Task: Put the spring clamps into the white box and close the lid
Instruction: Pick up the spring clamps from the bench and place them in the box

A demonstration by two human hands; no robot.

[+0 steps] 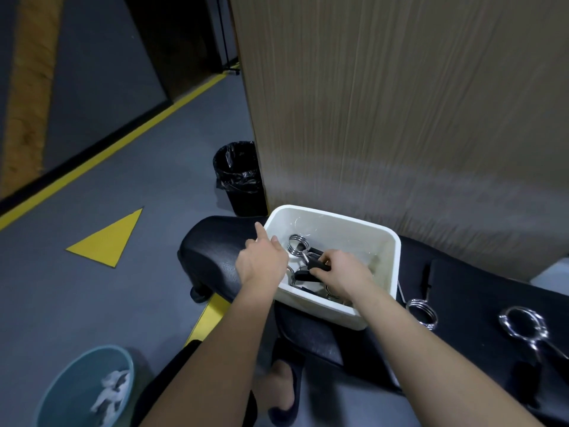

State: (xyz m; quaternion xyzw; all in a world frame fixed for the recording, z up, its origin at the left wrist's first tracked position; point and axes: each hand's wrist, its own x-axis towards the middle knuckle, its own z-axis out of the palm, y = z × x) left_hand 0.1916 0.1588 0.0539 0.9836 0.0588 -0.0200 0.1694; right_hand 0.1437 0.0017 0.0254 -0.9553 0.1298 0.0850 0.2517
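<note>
The white box (381, 251) stands open on a black padded bench (215, 241); no lid is in view. Inside lie spring clamps with chrome coils and black handles, one coil (296, 245) showing at the box's left. My right hand (345, 274) is inside the box, fingers closed on a clamp's black handle (317, 264). My left hand (261, 260) rests on the box's left rim, thumb over the edge, index finger stretched out. Two more spring clamps lie on the bench to the right: a nearer one (422, 312) and a farther one (523, 326).
A wood-grain panel (400, 103) rises right behind the box. A black bin (238, 177) with a liner stands on the grey floor to the left. A teal bin (83, 389) with crumpled paper sits at the lower left. My sandalled foot (281, 386) shows below the bench.
</note>
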